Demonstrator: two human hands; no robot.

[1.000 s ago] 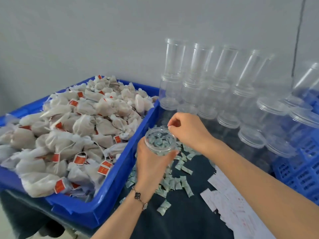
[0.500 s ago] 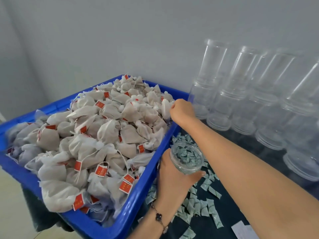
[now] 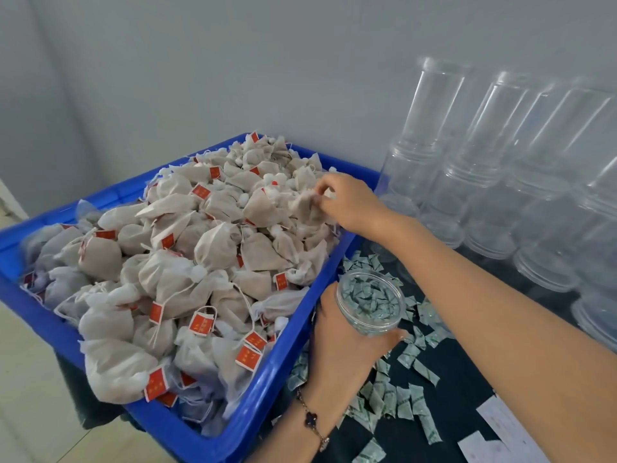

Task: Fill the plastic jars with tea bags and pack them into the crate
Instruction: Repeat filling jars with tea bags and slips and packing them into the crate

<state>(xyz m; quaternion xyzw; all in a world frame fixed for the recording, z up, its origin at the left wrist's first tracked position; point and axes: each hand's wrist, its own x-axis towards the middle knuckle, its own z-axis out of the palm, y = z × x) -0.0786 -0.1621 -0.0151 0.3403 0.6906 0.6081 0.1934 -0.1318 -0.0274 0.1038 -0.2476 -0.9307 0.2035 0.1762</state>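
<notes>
One tea bag (image 3: 305,207) is pinched by the right hand (image 3: 350,203) at the blue bin's (image 3: 267,389) two o'clock corner; left hand (image 3: 340,345) grips the open plastic jar (image 3: 370,304) at four o'clock. Filling step, I judge: carry the bag over and drop it in.

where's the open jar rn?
Head view, lower centre-right: the open jar is held upright in the left hand, just right of the blue bin, over the scattered small packets.
</notes>
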